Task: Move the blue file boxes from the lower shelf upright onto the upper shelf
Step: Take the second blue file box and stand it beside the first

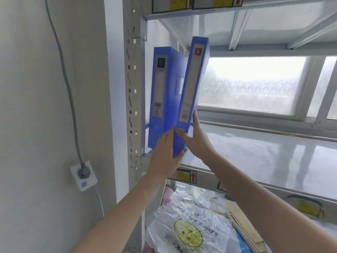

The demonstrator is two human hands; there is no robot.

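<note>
One blue file box [159, 95] stands upright at the far left end of the white upper shelf [264, 157], against the grey shelf post. A second blue file box [193, 92] leans to the right beside it, its bottom end at the shelf's front edge. My left hand [164, 157] cups the bottom of this second box from the left and below. My right hand [196, 141] grips its lower right side, thumb on the round spine hole. Both hands hold the box together.
The grey perforated shelf post [132, 99] rises at the left. A wall socket with a plug and cable [83, 175] is on the wall. Below, the lower shelf holds a plastic bag with a yellow smiley [187, 230] and cardboard [244, 229]. A frosted window [251, 84] lies behind.
</note>
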